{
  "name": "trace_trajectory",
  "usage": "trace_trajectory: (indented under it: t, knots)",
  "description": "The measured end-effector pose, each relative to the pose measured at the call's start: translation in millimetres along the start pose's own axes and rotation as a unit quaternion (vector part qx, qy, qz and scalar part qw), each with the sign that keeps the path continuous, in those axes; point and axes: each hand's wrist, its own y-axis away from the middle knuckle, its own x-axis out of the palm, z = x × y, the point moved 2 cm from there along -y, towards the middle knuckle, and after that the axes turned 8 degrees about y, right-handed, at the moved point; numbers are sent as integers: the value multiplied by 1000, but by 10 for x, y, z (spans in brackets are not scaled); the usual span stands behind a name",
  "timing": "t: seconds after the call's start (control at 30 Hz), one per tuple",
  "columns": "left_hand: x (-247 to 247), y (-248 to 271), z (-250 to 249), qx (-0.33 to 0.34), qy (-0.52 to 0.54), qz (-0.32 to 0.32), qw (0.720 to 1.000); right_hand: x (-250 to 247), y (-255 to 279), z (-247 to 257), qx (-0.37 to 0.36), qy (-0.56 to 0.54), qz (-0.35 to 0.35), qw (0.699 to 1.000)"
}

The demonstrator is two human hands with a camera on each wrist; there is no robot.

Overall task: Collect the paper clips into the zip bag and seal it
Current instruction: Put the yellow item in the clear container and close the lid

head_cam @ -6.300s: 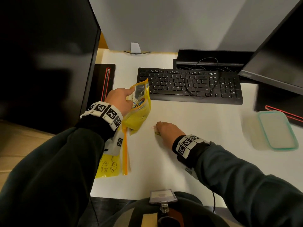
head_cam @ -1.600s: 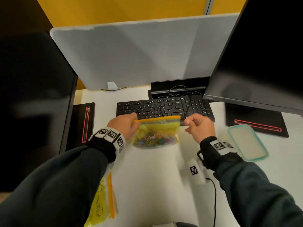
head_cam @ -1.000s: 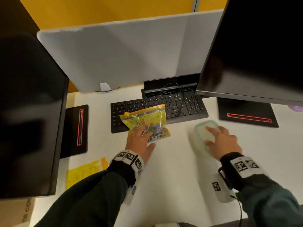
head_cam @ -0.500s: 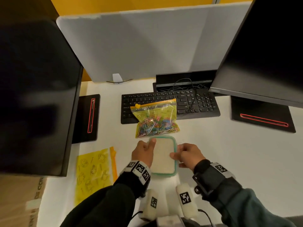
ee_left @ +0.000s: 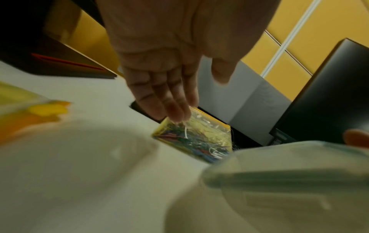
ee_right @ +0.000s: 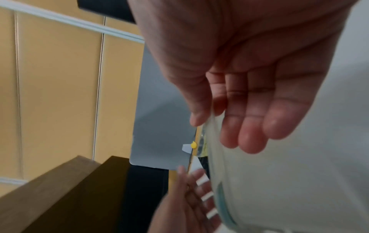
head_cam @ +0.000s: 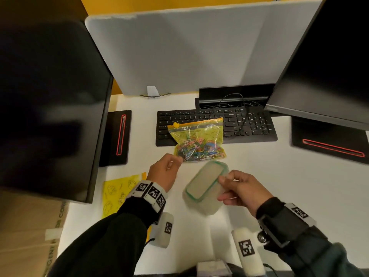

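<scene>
Container (head_cam: pixel 203 186) now lifted, tilted, pinched by right hand (head_cam: pixel 242 191); left hand (head_cam: pixel 162 172) released, fingers loose, beside zip bag (head_cam: pixel 197 139)

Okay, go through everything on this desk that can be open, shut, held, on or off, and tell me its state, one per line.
Clear yellow-printed zip bag: lying on the keyboard's front edge, paper clips inside, zip strip looks closed.
Translucent green-rimmed plastic container: lid on, tilted, held off the desk.
Right hand: pinching the container's rim.
Left hand: open, fingers near the bag's corner.
Flat yellow zip bag: lying on the desk.
Two black monitors: screens dark.
</scene>
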Motion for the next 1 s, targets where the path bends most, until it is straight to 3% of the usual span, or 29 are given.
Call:
trace_trajectory:
  t: [0.1,0.2,0.27,0.33,0.43,0.57,0.67,0.83,0.9,1.0]
  knots:
    - [9,108,93,-36,-59,34,997,50,-42,68,5,-34,12,999]
    - [113,200,170,-129,-140,70,979,121,-57,31,24,-104,34,994]
    - [184,225,197,-207,-59,100,971,194,-55,-52,33,-102,50,993]
    - [219,175,213,-250,44,92,963,225,-49,-172,41,10,61,997]
    - [175,30,228,-223,112,25,968,84,-71,-244,59,162,36,984]
    - [172,-162,240,-150,105,-22,983,-115,-212,-65,37,52,-41,997]
    - [247,-213,170,-121,67,-33,990,-60,-391,33,10,20,-23,999]
    - [342,-195,131,-140,40,-77,986,-38,-603,-37,72,-62,31,995]
    - [336,-212,160,-114,42,-93,988,-43,-623,-91,88,-83,49,991]
    - [303,-230,122,-74,35,-116,990,-35,-611,-68,66,-21,4,998]
